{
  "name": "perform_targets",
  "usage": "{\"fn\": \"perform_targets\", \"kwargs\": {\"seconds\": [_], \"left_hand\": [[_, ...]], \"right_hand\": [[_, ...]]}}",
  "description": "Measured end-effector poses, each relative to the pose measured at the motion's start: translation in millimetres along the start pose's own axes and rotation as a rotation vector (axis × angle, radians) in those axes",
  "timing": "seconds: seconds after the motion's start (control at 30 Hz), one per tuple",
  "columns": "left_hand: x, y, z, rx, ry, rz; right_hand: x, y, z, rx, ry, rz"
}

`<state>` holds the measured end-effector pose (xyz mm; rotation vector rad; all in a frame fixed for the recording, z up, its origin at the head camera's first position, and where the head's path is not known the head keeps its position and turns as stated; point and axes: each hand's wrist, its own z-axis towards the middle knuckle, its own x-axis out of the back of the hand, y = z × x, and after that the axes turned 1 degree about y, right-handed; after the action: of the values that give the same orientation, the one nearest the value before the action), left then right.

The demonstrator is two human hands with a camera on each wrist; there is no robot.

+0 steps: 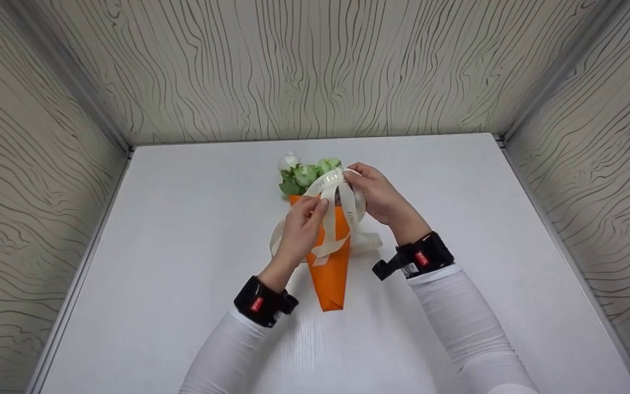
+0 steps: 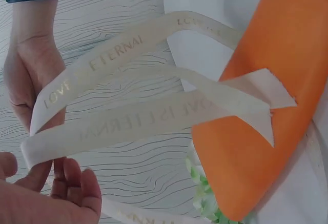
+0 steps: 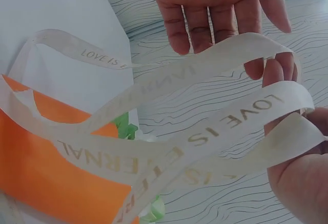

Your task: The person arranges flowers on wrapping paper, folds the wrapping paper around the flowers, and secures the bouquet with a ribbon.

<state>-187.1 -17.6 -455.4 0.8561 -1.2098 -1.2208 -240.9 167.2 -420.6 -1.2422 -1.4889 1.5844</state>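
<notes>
A cream ribbon (image 3: 215,131) printed with gold "LOVE IS ETERNAL" lettering hangs in loops over an orange-wrapped bouquet (image 1: 332,279). White and green flowers (image 1: 305,175) show at the bouquet's top. My right hand (image 1: 378,194) holds the ribbon loops near the flowers. In the right wrist view, the right hand's fingers (image 3: 281,70) curl inside the loops, with the thumb side below. The left hand (image 1: 301,227) is beside the hanging ribbon, over the wrapper. In the right wrist view the left hand (image 3: 210,8) has fairly straight, spread fingers, partly behind the ribbon.
The bouquet lies on a white table (image 1: 194,219), its narrow end toward me. Loose ribbon spreads on both sides of the wrapper. Wood-grain patterned panels (image 1: 293,71) stand behind and at both sides. Black bands (image 1: 263,302) are on both wrists.
</notes>
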Motion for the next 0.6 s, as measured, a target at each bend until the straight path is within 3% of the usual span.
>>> {"fn": "perform_targets", "kwargs": {"seconds": [0.17, 0.27, 0.43, 0.6], "left_hand": [[4.6, 5.9, 2.4, 0.065, 0.022, -0.048], [11.8, 9.8, 5.2, 0.092, 0.022, -0.1], [26.9, 15.5, 9.5, 0.084, -0.011, -0.207], [44.2, 15.7, 13.6, 0.081, -0.032, -0.194]], "right_hand": [[1.5, -0.9, -1.2, -0.003, -0.028, -0.053], [5.8, -3.7, -3.2, 0.008, -0.025, -0.176], [15.1, -10.2, -6.0, 0.022, -0.025, -0.399], [24.7, -17.6, -8.7, 0.038, -0.044, -0.545]]}}
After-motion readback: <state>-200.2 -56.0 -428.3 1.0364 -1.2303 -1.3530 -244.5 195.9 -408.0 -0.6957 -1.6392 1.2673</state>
